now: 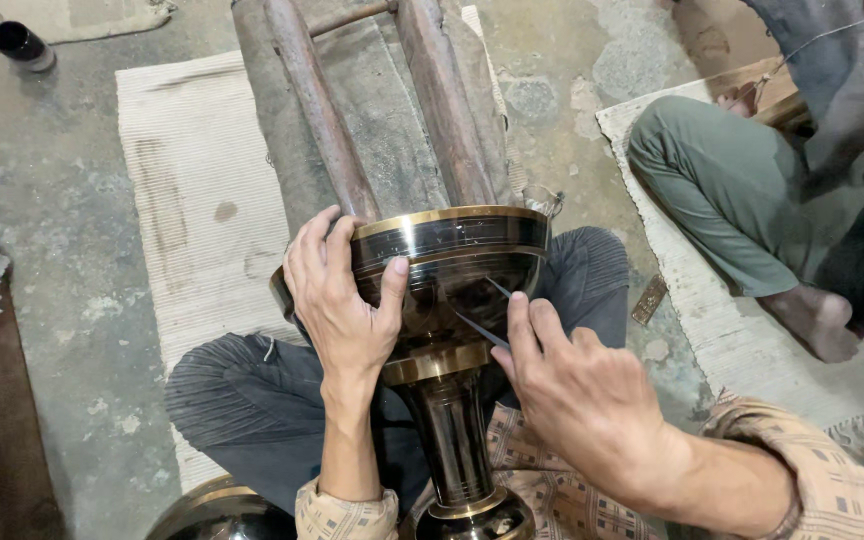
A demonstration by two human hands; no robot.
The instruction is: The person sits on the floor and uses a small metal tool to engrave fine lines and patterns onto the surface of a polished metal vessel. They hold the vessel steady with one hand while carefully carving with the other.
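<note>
We're looking down at a rough grey concrete floor, stained and patchy, with a pale woven mat spread over it. Far left, a small dark cylinder lies near the top edge, and a brown slab edge runs down the left border. There's bare floor between that border and the mat, open room on the left side.

Moving in, a worn wooden stand with two rounded rails leans up the middle, its lower end hidden behind the vase. At bottom left, the rim of another dark, brass-edged vessel peeks in.

Centre now: the dark glossy vase with brass bands lies tilted across our crossed legs, wide bowl away from us, narrow neck running down toward us. Our left hand wraps the bowl's left side, fingers curled over the rim band, thumb pressed on the dark surface, wrist straight up from below.

Our right hand comes in from the lower right, fingers pressed together, pinching a thin pointed tool whose tip touches the bowl's black surface.

Right side is crowded: another person's green-trousered leg and bare foot rest on a second mat, close beside our knee.
</note>
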